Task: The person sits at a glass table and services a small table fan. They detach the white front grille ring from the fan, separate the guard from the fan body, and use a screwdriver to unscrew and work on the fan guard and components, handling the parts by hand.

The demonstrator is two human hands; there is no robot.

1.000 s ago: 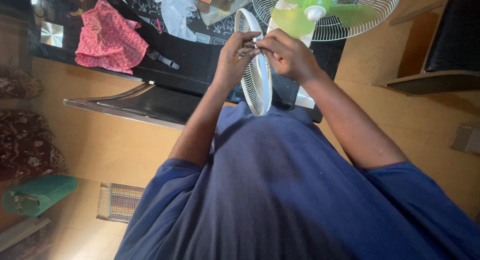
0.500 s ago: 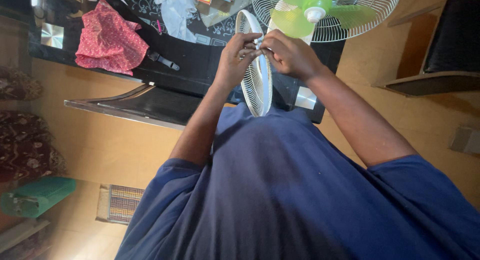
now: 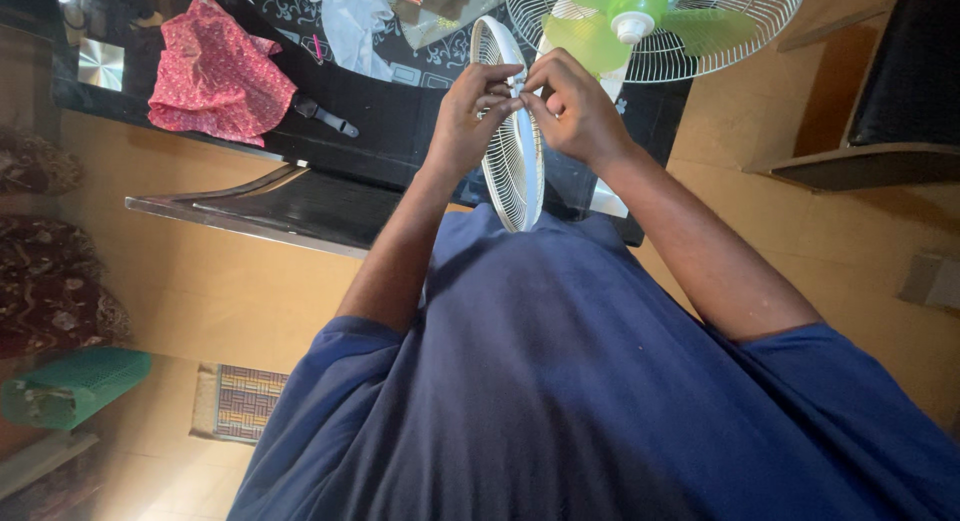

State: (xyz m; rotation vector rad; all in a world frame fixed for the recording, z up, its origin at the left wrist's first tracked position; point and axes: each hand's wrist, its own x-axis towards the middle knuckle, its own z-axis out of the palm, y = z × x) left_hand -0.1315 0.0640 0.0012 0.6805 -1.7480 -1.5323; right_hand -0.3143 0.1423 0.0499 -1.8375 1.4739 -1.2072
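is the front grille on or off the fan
Off. The white front grille is held edge-on by the left hand and right hand, apart from the fan, whose green blades are exposed.

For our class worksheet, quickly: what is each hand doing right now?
Left hand: fingers closed on the white fan grille, gripping its rim.
Right hand: fingers closed on the same grille's rim, opposite the left.
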